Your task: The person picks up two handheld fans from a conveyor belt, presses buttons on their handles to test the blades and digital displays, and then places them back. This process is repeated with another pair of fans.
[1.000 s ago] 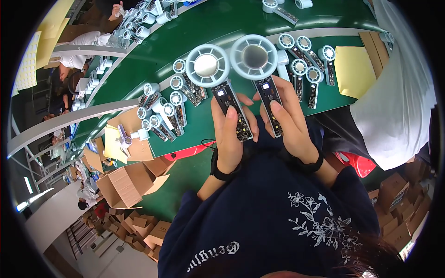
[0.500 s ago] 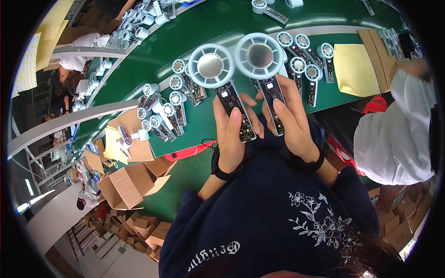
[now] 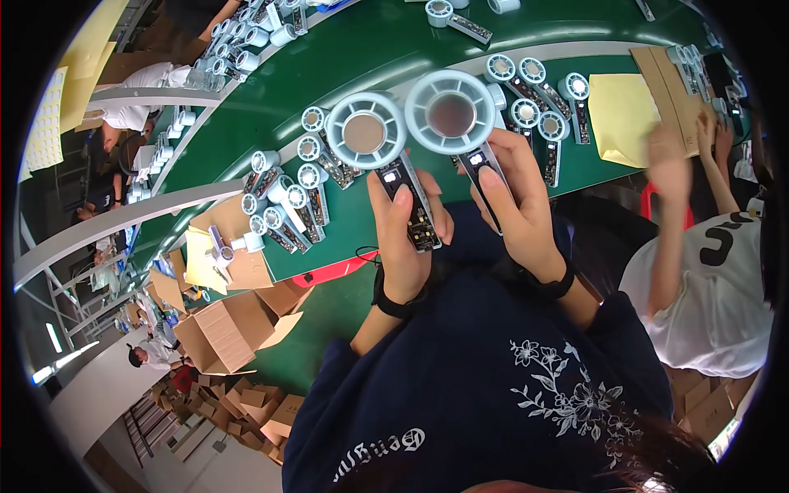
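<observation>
Each of my hands grips a handheld fan body, with a pale blue round head and a handle whose dark circuit board is exposed. My left hand (image 3: 403, 238) is closed round the handle of the left fan body (image 3: 366, 100), thumb on the board. The right fan body (image 3: 450, 78) is in my right hand (image 3: 519, 214), its thumb pressed along the handle. Both heads point away from me, side by side, and a small white light shows on each board. Similar fan bodies lie in a group left of my hands (image 3: 297, 197) and in another to the right (image 3: 552, 127).
The green table (image 3: 378, 41) carries a curved metal rail. Yellow sheets (image 3: 620, 119) lie on cardboard at the right. A co-worker in a white shirt (image 3: 707, 296) sits close on my right. An open cardboard box (image 3: 222, 333) stands at lower left, with more boxes behind it.
Both fan bodies have shifted slightly; the right one is turned more edge-on and sits a little lower. The co-worker on the right has changed posture, arms now reaching over the table edge.
</observation>
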`<state>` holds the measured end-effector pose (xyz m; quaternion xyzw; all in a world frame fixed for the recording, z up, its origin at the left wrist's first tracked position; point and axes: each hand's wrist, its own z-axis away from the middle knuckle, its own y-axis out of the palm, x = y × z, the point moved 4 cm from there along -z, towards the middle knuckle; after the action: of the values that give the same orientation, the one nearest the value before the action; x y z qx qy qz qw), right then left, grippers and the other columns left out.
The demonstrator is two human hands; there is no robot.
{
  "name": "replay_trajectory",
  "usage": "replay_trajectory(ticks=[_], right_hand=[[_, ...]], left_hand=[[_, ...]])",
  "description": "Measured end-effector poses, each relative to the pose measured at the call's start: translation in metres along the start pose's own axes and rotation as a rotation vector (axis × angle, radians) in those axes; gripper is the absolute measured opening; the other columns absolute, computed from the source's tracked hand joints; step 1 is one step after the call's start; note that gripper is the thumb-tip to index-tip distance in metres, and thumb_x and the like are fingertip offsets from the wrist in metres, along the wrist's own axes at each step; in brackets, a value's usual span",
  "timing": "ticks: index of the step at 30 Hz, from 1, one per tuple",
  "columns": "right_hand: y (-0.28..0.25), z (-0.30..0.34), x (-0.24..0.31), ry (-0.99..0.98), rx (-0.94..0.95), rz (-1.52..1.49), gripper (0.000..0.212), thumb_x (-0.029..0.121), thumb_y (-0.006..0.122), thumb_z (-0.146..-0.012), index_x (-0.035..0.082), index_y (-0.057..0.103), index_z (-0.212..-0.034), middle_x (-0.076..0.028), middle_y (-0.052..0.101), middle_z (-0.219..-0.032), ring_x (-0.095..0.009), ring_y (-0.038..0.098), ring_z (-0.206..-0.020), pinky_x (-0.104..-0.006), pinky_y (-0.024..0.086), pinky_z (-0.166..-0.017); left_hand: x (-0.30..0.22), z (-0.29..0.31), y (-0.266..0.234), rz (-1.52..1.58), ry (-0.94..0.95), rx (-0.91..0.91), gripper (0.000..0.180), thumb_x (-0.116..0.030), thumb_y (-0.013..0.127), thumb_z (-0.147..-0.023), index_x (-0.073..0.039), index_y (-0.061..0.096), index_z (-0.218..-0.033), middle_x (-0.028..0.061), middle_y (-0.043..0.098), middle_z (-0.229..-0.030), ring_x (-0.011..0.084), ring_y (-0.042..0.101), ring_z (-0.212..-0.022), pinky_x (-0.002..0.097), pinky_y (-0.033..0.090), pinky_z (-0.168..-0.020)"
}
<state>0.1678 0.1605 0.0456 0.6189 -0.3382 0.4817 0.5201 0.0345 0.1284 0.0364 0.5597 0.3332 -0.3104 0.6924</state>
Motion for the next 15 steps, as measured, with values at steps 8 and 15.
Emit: replay_trajectory(ticks=[8, 15], right_hand=[[-0.007, -0.001, 0.009, -0.135, -0.038, 0.075, 0.04, 0.004, 0.053, -0.088, -0.003, 0.041, -0.125, -0.012, 0.056, -0.111, -0.013, 0.054, -0.097, -0.0247, 0.043, -0.081], [-0.012, -0.002, 0.001, -0.179, -0.028, 0.06, 0.041, 0.003, 0.055, -0.085, -0.003, 0.042, -0.124, -0.012, 0.057, -0.109, -0.013, 0.055, -0.096, -0.0251, 0.043, -0.081]], left_hand=[[0.002, 0.0, 0.003, 0.09, 0.039, 0.04, 0.047, -0.024, 0.047, -0.091, -0.006, 0.026, -0.128, 0.0124, 0.05, -0.092, 0.0147, 0.05, -0.052, 0.027, 0.043, -0.044], [0.005, -0.003, 0.004, 0.057, 0.018, 0.02, 0.05, -0.024, 0.047, -0.091, -0.006, 0.023, -0.13, 0.0131, 0.05, -0.093, 0.015, 0.05, -0.052, 0.0268, 0.043, -0.045]])
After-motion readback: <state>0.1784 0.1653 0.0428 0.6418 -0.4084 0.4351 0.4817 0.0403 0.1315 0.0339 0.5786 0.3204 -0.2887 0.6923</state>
